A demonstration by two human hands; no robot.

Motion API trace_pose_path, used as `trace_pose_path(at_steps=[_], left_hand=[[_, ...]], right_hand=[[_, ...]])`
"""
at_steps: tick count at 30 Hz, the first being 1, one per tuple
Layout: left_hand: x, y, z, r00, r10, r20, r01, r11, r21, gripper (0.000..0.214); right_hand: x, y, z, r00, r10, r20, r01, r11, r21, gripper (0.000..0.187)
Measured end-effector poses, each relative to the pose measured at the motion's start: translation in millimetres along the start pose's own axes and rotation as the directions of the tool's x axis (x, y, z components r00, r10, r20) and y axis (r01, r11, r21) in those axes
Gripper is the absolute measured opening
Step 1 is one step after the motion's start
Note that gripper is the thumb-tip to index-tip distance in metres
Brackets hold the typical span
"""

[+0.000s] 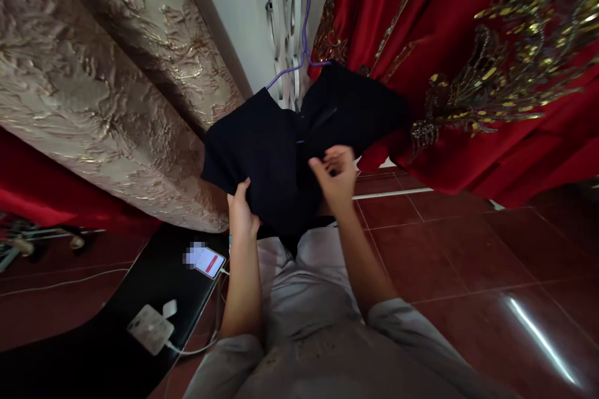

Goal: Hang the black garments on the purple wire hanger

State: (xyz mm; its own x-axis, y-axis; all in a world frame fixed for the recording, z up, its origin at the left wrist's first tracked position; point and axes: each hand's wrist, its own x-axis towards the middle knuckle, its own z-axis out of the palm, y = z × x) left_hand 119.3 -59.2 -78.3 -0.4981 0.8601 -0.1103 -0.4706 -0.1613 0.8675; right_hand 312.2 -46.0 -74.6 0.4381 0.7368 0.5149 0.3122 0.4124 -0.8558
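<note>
A dark navy short-sleeved shirt (271,149) hangs in front of me on a purple wire hanger (306,31), its front parted near the neck. My left hand (242,215) grips the shirt's lower left side, thumb on top and the other fingers hidden behind the cloth. Over the shirt's right half is my right hand (337,179), with bent fingers and the thumb held apart from them. Nothing shows between those fingers.
White metal lattice (283,12) carries the hanger. Beige brocade curtain (116,75) is on the left, red sequined fabric (444,75) on the right. A black bench (107,336) holds a lit phone (209,261), a white charger-like block (150,329) and a small white case (170,308), with cables.
</note>
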Motion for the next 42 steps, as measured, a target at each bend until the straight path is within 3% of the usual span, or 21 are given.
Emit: trace_pose_path(at_steps=[1, 3, 5, 8, 11, 13, 14, 16, 18, 19, 22, 25, 27, 29, 31, 34, 37, 38, 39, 40, 42], left_hand=[[-3, -1, -0.5, 1.000, 0.015, 0.020, -0.015, 1.000, 0.002, 0.036], [-8, -2, -1.7, 0.997, 0.056, 0.059, -0.057, 0.998, 0.015, 0.036], [-8, -4, -4.3, 0.992, 0.103, 0.076, -0.107, 0.993, 0.046, 0.036], [-2, -15, -12.4, 0.962, 0.254, 0.101, -0.266, 0.956, 0.127, 0.033], [6, -36, -22.9, 0.863, 0.504, 0.032, -0.496, 0.834, 0.241, 0.041], [7, -53, -27.5, 0.818, 0.575, 0.029, -0.554, 0.773, 0.308, 0.041], [6, -62, -28.4, 0.829, 0.551, 0.093, -0.549, 0.771, 0.324, 0.037], [1, -76, -26.8, 0.857, 0.387, 0.340, -0.498, 0.792, 0.353, 0.026], [-5, -85, -21.3, 0.807, 0.188, 0.560, -0.457, 0.799, 0.392, 0.018], [-8, -87, -17.5, 0.778, 0.134, 0.614, -0.456, 0.793, 0.405, 0.014], [-14, -86, -4.5, 0.756, 0.166, 0.633, -0.499, 0.772, 0.393, 0.005], [-15, -86, 6.8, 0.748, 0.223, 0.626, -0.523, 0.778, 0.348, 0.007], [-16, -90, 11.5, 0.755, 0.240, 0.610, -0.535, 0.763, 0.362, 0.005], [-18, -98, 14.2, 0.762, 0.233, 0.605, -0.544, 0.736, 0.403, 0.003], [-21, -102, 16.4, 0.752, 0.202, 0.628, -0.548, 0.720, 0.425, 0.006], [-23, -85, 25.6, 0.685, 0.113, 0.719, -0.559, 0.715, 0.420, 0.010], [-21, -35, 49.0, 0.592, 0.100, 0.800, -0.559, 0.766, 0.318, 0.013], [-19, -15, 59.6, 0.605, 0.165, 0.779, -0.536, 0.808, 0.244, 0.023], [-17, 4, 70.8, 0.646, 0.228, 0.728, -0.500, 0.848, 0.178, 0.032], [-14, 22, 81.9, 0.694, 0.275, 0.666, -0.468, 0.875, 0.126, 0.034], [-8, 48, 101.5, 0.729, 0.332, 0.599, -0.460, 0.885, 0.069, 0.025]], right_hand=[[-17, 10, 16, 0.986, 0.139, 0.095, -0.139, 0.990, -0.011, 0.036], [-44, 29, 38, 0.891, 0.346, 0.293, -0.335, 0.938, -0.089, 0.027], [-61, 43, 45, 0.830, 0.414, 0.374, -0.396, 0.909, -0.129, 0.028], [-65, 51, 31, 0.826, 0.406, 0.392, -0.391, 0.912, -0.121, 0.039], [-58, 47, 12, 0.837, 0.378, 0.395, -0.365, 0.925, -0.111, 0.045], [-57, 44, 7, 0.840, 0.355, 0.409, -0.356, 0.931, -0.077, 0.048], [-57, 42, 7, 0.836, 0.350, 0.423, -0.364, 0.930, -0.049, 0.048], [-61, 41, 10, 0.812, 0.348, 0.470, -0.399, 0.917, 0.011, 0.043], [-64, 41, 14, 0.782, 0.347, 0.517, -0.430, 0.902, 0.044, 0.035], [-65, 40, 15, 0.774, 0.345, 0.531, -0.436, 0.899, 0.052, 0.031], [-59, 34, 13, 0.766, 0.332, 0.550, -0.431, 0.901, 0.056, 0.026], [-30, 15, 10, 0.735, 0.331, 0.591, -0.456, 0.887, 0.070, 0.030], [2, -7, 11, 0.762, 0.306, 0.571, -0.467, 0.870, 0.156, 0.031], [38, -33, 15, 0.859, 0.234, 0.455, -0.397, 0.865, 0.306, 0.034], [69, -58, 17, 0.913, 0.192, 0.359, -0.332, 0.862, 0.384, 0.040], [89, -83, 16, 0.930, 0.128, 0.343, -0.277, 0.858, 0.432, 0.048], [85, -93, 9, 0.906, 0.088, 0.415, -0.273, 0.870, 0.411, 0.047], [82, -95, 7, 0.892, 0.089, 0.444, -0.281, 0.877, 0.389, 0.045], [80, -97, 5, 0.880, 0.091, 0.466, -0.288, 0.883, 0.371, 0.042], [78, -99, 4, 0.874, 0.086, 0.479, -0.288, 0.885, 0.365, 0.039], [78, -100, 4, 0.876, 0.065, 0.477, -0.271, 0.886, 0.376, 0.036]])
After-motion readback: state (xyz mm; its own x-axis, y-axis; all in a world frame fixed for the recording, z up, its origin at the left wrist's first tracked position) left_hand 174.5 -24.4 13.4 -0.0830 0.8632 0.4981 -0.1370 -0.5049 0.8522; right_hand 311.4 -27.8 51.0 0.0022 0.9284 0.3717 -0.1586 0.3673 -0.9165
